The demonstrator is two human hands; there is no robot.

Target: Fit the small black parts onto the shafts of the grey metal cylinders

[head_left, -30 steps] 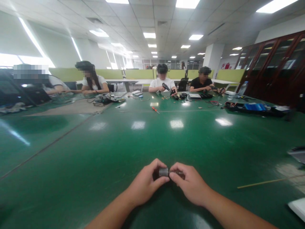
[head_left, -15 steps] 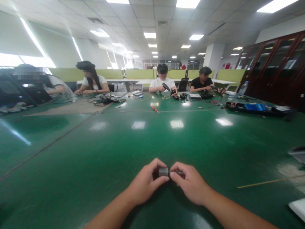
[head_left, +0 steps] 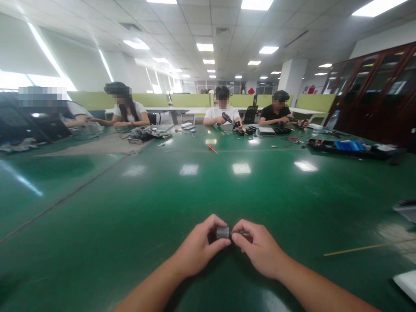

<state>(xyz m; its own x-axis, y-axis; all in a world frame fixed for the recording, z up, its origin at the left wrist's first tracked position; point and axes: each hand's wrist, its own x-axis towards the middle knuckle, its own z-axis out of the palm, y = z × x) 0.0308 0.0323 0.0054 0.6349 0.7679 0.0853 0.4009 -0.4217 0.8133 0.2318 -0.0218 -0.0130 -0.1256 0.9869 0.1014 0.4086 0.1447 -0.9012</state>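
Observation:
Close in front of me, just above the green tabletop [head_left: 182,195], a small grey metal cylinder [head_left: 222,232] lies sideways between my hands. It looks like a small motor, but its left end is hidden in my palm. The thumb and fingers of my left hand [head_left: 203,242] are closed around it. My right hand [head_left: 255,242] pinches a thin, dark metal piece [head_left: 245,234] at the cylinder's right end. Whether that piece is joined to the cylinder, I cannot tell; my fingertips cover much of it.
A red screwdriver [head_left: 212,149] lies farther across the table. Several people sit along the far side among electronic parts. A thin yellowish rod [head_left: 354,250] and a white object [head_left: 406,281] are at my right. Past them at the back lies a black tray-like casing [head_left: 352,147].
My hands and the cylinder stay almost exactly in place. At the far left, an arm now stretches between the two seated people.

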